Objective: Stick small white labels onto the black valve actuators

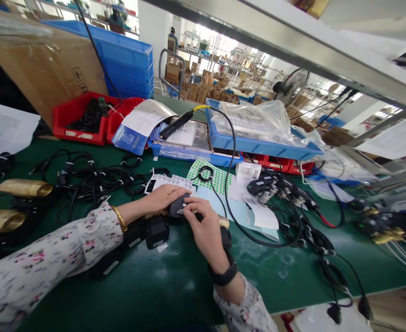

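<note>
My left hand (163, 197) lies over the far left side of a black valve actuator (177, 208) with its fingers closed against it, steadying it on the bench. On the near right, my right hand (205, 226) has thumb and fingertips pinched together at the actuator's top face. A tiny round pale spot shows by those fingertips; what they pinch is too small to name. Part of a brass fitting (224, 222) shows to the right of my right hand. Another black actuator (157, 233) stands close below my left wrist.
Behind my hands lie a sheet of green round stickers (211, 177) and coiled black cables (99, 184). Brass valves (26, 188) sit at the left. A black cable (235, 221) loops down on the right. Red bins (80, 133) and a blue tray (265, 145) line the back.
</note>
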A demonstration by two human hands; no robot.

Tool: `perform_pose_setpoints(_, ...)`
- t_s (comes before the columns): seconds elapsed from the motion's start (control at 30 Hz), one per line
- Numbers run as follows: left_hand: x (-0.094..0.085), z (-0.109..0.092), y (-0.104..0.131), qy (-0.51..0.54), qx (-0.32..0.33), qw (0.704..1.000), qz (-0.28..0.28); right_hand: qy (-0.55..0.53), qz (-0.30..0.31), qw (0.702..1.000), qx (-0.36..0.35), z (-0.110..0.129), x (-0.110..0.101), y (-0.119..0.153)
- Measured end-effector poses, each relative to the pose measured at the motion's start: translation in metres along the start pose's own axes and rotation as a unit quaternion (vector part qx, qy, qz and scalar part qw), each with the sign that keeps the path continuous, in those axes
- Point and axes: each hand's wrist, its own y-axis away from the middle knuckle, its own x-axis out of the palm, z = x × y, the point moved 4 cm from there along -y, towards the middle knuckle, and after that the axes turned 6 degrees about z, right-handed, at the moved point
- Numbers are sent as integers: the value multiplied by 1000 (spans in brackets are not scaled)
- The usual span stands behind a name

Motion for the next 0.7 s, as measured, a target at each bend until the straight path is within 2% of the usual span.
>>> perform_pose_setpoints(0.17, -2, 1, 0, 19, 12, 1000, -3, 143, -2, 988, -63, 6, 14, 0)
perform_pose_setpoints(0.47, 2, 5, 0, 33, 18, 999, 14, 246, 107, 960, -76, 18, 10, -10)
perform_pose_setpoints(0.6, 2, 8, 0, 32, 10, 999, 15, 311, 102, 941, -89, 17, 13, -4)
perform_pose_setpoints(0.7, 1, 7, 0, 22, 3, 1000, 16, 409, 62, 903, -120, 14, 19, 10)
